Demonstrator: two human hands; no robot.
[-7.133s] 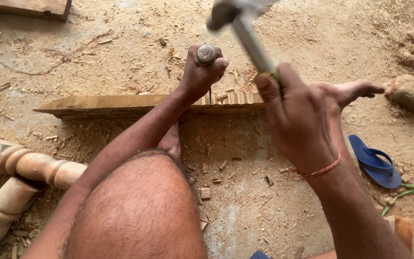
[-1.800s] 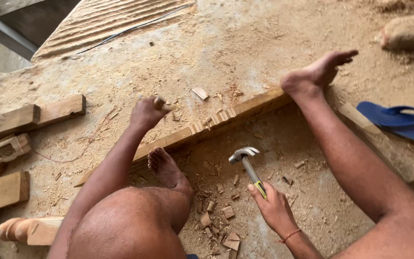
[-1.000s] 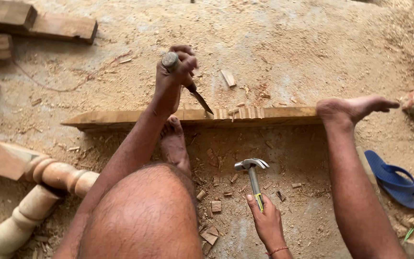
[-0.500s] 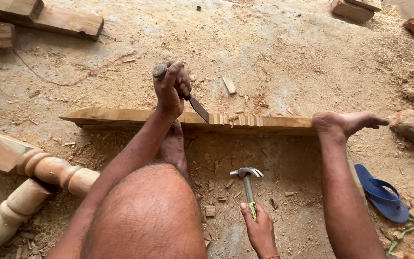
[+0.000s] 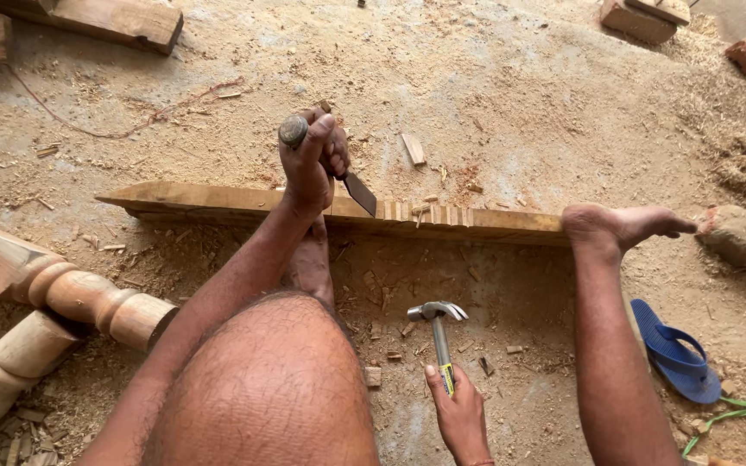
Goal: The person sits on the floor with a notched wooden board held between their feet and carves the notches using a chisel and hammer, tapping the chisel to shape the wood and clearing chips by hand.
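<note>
left hand (image 5: 308, 164) closed in a full fist round the chisel (image 5: 331, 164), handle top showing above the thumb, blade angled down and to the right with its tip on the upper face of the plank (image 5: 218, 200). right hand (image 5: 459, 414) wrapped round the hammer (image 5: 439, 328) handle, fingers closed; hammer head points up the frame, held low near the ground and well apart from the chisel.

plank lies across the sawdust floor (image 5: 520, 103), left to right. a row of notches (image 5: 433, 214) is cut in its top edge just right of the blade. right foot (image 5: 619, 226) rests on the plank's right end, toes pointing right. left foot (image 5: 311, 259) lies just below the plank, under the left wrist. bare knee (image 5: 261, 388) fills the lower middle.

surroundings: wood chips (image 5: 390, 332) scattered below the plank; one loose chip (image 5: 413, 148) above it. turned posts (image 5: 53, 324) at lower left. blue sandal (image 5: 673, 352) at lower right, green cord (image 5: 736, 410) beside it. stone (image 5: 740, 237) just right of the toes. timber block (image 5: 105, 22) at upper left, bricks (image 5: 645, 17) at upper right.
</note>
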